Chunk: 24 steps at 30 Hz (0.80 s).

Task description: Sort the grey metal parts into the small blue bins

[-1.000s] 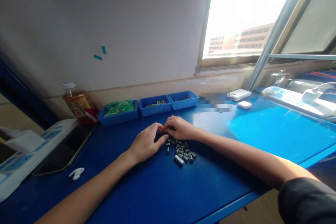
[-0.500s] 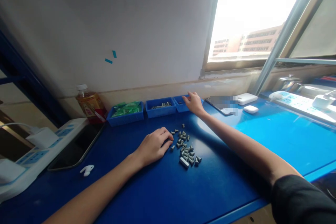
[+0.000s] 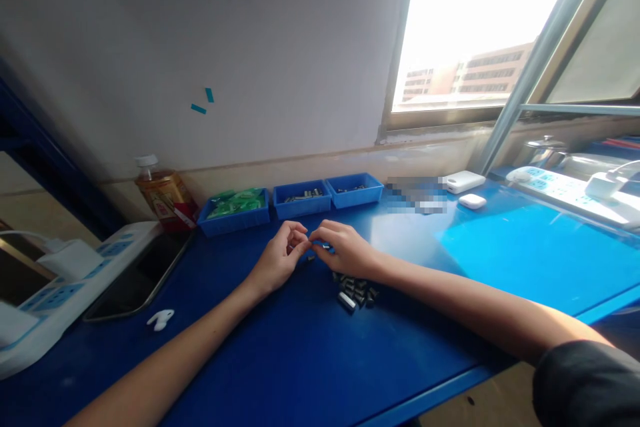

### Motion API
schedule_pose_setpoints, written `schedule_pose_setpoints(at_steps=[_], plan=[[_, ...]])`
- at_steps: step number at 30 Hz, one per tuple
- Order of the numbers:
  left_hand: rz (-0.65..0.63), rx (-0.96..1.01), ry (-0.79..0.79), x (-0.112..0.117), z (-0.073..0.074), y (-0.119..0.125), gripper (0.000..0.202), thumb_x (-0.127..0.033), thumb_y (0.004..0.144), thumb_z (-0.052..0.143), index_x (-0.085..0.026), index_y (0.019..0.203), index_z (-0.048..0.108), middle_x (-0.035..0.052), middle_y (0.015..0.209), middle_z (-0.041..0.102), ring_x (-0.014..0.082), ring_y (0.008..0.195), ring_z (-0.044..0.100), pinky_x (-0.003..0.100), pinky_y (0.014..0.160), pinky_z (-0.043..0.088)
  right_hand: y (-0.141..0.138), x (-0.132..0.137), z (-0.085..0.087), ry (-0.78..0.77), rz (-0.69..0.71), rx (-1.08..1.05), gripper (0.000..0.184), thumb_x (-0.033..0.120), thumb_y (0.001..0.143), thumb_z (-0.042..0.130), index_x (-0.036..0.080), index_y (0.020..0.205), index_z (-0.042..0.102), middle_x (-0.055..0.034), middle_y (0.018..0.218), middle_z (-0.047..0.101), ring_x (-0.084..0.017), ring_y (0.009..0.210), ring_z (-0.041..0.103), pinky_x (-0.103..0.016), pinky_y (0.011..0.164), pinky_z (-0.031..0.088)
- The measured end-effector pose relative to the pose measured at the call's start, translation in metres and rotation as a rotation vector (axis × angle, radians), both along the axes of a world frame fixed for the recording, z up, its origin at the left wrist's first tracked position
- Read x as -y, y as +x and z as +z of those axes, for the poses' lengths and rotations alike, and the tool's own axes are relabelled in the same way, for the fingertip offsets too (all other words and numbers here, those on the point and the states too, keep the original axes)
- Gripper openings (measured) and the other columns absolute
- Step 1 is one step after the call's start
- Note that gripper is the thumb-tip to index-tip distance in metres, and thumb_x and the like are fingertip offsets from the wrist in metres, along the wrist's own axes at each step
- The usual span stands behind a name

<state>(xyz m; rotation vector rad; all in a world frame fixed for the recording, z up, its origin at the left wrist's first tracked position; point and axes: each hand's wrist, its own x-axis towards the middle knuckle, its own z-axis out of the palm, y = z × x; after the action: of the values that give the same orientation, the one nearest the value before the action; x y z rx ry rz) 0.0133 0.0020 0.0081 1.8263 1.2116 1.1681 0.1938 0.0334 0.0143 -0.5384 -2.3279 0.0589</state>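
Note:
My left hand (image 3: 283, 257) and my right hand (image 3: 346, 252) meet fingertip to fingertip just above the blue table. Both are closed in a pinch; whatever sits between the fingertips is too small and covered to name. Beneath my right hand lies a pile of grey metal screws (image 3: 359, 290), partly hidden by the hand and wrist. A shiny metal standoff (image 3: 347, 301) rests at the pile's near edge. One loose screw (image 3: 311, 258) lies below the meeting fingers.
Along the wall stand a blue bin of green packets (image 3: 235, 203), a blue bin (image 3: 303, 209) with metal pieces and another blue bin (image 3: 355, 197) with small parts. Left are a bottle (image 3: 163, 197), phone (image 3: 137, 273), power strip (image 3: 65, 293) and white earbud (image 3: 161, 320). White cases (image 3: 473, 201) lie right.
My right hand has come back from the right-hand blue bin to the middle of the table. My left hand has lifted off the screws and moved slightly away and left, its fingers meeting my right.

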Motion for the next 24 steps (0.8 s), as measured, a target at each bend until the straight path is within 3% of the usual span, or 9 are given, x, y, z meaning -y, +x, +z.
schedule_pose_setpoints(at_steps=[4,7,12,14,18,21,24], plan=[[-0.015,-0.120,0.013,0.002,0.002,0.001,0.023,-0.037,0.089,0.049,-0.019,0.102,0.048,0.0003,0.081,0.059,0.0142,0.073,0.058,0.025,0.065,0.044,0.003,-0.006,0.004,0.087,-0.061,0.047,0.008,0.022,0.083,0.053,0.018,0.086,0.060,-0.0040,0.079,0.060,-0.016,0.072,0.054,-0.026,0.067,0.041],[0.009,-0.326,0.094,0.004,0.001,0.003,0.023,-0.034,0.088,0.050,-0.019,0.105,0.055,0.0029,0.093,0.060,0.0131,0.069,0.055,0.027,0.065,0.044,0.010,-0.028,0.012,0.141,-0.213,0.014,0.008,0.024,0.081,0.054,0.019,0.079,0.059,-0.0040,0.077,0.061,-0.017,0.074,0.055,-0.028,0.070,0.039],[-0.043,-0.514,0.162,0.005,-0.001,0.004,0.015,-0.027,0.085,0.055,-0.021,0.096,0.064,0.0032,0.096,0.059,0.0134,0.072,0.055,0.027,0.069,0.044,0.031,-0.086,0.023,-0.062,-0.629,-0.156,0.015,0.029,0.085,0.054,0.018,0.091,0.061,-0.0035,0.076,0.063,-0.018,0.073,0.057,-0.027,0.065,0.038],[-0.042,-0.526,0.169,0.005,0.000,0.004,0.014,-0.025,0.087,0.051,-0.020,0.089,0.064,0.0035,0.092,0.059,0.0148,0.076,0.057,0.027,0.071,0.044,0.040,-0.094,0.022,-0.114,-0.680,-0.160,0.017,0.030,0.085,0.055,0.018,0.094,0.062,-0.0026,0.074,0.063,-0.018,0.071,0.057,-0.027,0.063,0.038],[0.015,-0.469,0.179,0.003,0.000,0.003,0.010,-0.022,0.087,0.049,-0.019,0.086,0.059,0.0030,0.086,0.061,0.0155,0.077,0.058,0.027,0.072,0.044,0.043,-0.065,0.015,-0.070,-0.465,-0.076,0.012,0.025,0.086,0.053,0.018,0.086,0.063,-0.0027,0.077,0.063,-0.016,0.073,0.057,-0.026,0.067,0.040],[0.079,-0.369,0.130,0.000,-0.002,0.001,0.008,-0.025,0.087,0.050,-0.019,0.088,0.055,0.0009,0.079,0.061,0.0146,0.071,0.058,0.026,0.068,0.045,0.029,-0.030,0.010,-0.025,-0.261,0.036,0.012,0.026,0.086,0.054,0.018,0.090,0.063,-0.0041,0.081,0.064,-0.017,0.077,0.058,-0.027,0.072,0.041],[0.099,-0.271,0.089,-0.002,-0.004,-0.001,0.009,-0.027,0.086,0.051,-0.020,0.091,0.051,-0.0006,0.075,0.060,0.0142,0.068,0.059,0.025,0.064,0.046,0.011,-0.010,0.005,-0.011,-0.152,0.156,0.017,0.028,0.084,0.059,0.018,0.097,0.063,-0.0058,0.087,0.065,-0.019,0.081,0.058,-0.029,0.075,0.041]])
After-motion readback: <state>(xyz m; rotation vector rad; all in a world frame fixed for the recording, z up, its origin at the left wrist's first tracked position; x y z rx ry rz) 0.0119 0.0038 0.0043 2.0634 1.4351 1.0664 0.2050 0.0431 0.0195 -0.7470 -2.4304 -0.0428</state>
